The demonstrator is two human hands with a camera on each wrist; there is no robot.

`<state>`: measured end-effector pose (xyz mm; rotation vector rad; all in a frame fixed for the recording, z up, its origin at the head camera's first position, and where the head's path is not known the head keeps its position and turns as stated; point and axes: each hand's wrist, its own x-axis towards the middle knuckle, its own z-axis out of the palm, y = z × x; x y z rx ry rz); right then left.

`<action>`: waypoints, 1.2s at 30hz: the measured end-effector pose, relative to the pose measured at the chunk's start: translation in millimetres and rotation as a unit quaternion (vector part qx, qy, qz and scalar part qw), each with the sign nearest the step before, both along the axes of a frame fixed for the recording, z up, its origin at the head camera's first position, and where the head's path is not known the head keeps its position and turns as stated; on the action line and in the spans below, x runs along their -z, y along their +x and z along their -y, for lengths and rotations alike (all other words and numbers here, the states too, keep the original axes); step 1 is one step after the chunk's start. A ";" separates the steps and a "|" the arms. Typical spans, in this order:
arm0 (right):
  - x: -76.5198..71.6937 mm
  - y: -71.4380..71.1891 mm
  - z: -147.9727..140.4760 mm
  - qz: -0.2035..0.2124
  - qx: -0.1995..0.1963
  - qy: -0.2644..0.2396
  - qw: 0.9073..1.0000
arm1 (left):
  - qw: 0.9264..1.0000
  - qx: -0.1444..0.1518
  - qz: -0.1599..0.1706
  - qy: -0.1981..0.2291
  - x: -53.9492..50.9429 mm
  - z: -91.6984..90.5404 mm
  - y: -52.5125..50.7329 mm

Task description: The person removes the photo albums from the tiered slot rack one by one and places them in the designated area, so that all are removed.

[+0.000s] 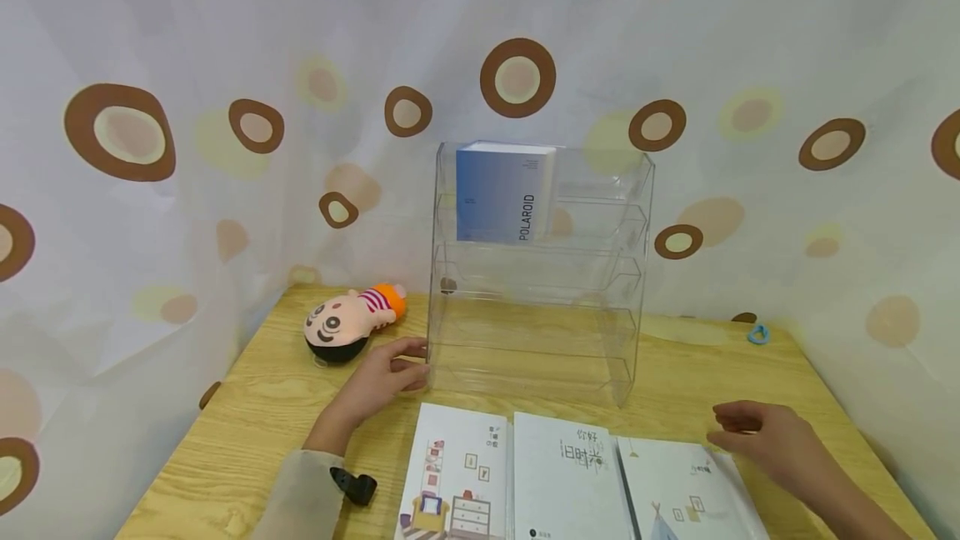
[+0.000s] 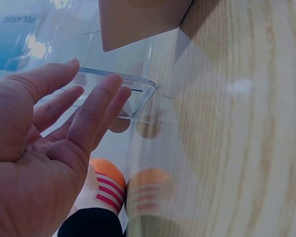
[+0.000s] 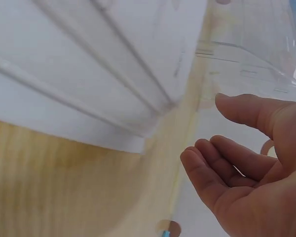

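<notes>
A clear tiered rack (image 1: pixel 536 332) stands upright at the back of the table, with a blue and white book (image 1: pixel 495 194) marked POLAROID in its top tier. My left hand (image 1: pixel 386 377) is at the rack's lower left side, fingers relaxed; whether they touch it I cannot tell. In the left wrist view, that hand (image 2: pixel 59 118) has thumb and fingers apart. Three white books lie in front: a left one (image 1: pixel 457 465), a middle one (image 1: pixel 566 482) and a right one (image 1: pixel 667 482). Beside the right book's far corner hovers my right hand (image 1: pixel 776 444), loosely curved and holding nothing.
A plush doll (image 1: pixel 345 323) in a striped top lies left of the rack. Toward the table's back right corner is a small blue ring-like item (image 1: pixel 758 334). A dotted white curtain (image 1: pixel 337 48) hangs behind the wooden table (image 1: pixel 262 407).
</notes>
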<state>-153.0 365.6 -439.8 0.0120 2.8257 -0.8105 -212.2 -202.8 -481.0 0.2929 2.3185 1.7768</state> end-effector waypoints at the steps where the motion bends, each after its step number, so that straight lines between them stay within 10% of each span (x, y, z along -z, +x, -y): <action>1: -3.6 -1.6 0.8 -0.008 -0.001 0.001 1.000 | 1.000 -0.002 0.001 0.000 -0.2 -0.5 -0.1; 36: -134.2 -75.6 129.4 -0.160 -0.018 -0.162 0.974 | 1.000 -0.002 0.003 -0.002 -0.2 -1.5 -1.2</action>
